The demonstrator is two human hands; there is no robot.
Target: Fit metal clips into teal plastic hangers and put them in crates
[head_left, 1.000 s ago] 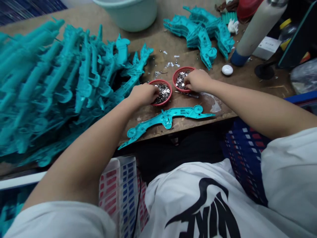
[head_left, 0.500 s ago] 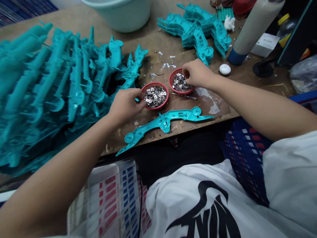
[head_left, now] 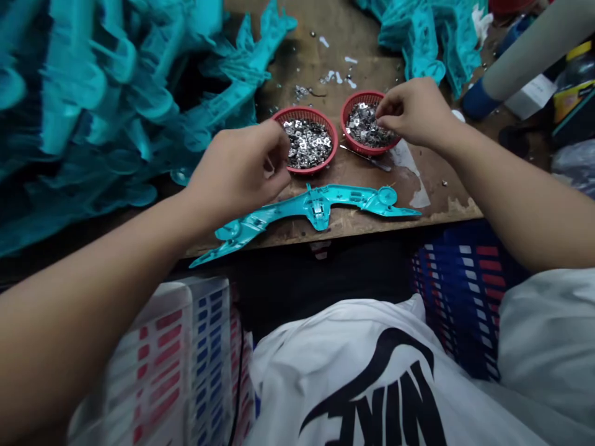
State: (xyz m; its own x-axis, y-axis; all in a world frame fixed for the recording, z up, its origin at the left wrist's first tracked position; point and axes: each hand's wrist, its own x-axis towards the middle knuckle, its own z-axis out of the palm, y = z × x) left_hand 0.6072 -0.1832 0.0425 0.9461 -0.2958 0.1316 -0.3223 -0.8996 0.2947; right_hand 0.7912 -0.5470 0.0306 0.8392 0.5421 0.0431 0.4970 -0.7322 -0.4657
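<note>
My left hand [head_left: 244, 164] is closed with its fingers curled together, at the left rim of a small red basket [head_left: 335, 139] of shiny metal pieces [head_left: 307, 144]. Whatever its fingertips may hold is hidden. In a pinch, my right hand [head_left: 421, 114] hovers over a second red basket [head_left: 344, 121], its fingertips close to the small metal parts [head_left: 362, 124] inside. I cannot make out what is between them. A long, curved teal plastic part [head_left: 318, 207] lies along the table's front edge, its left portion just below my left hand.
A big heap of teal plastic parts [head_left: 93, 93] covers the left side. More teal parts [head_left: 421, 43] are stacked at the back right, beside a pale cylinder [head_left: 534, 56]. A thin metal tool [head_left: 367, 158] lies below the right basket. Plastic crates [head_left: 158, 359] stand below the table.
The camera view has shifted, so the table things appear higher and larger. My left hand has come toward the teal part; my right hand stays at its basket, fingertips a little lower in it.
</note>
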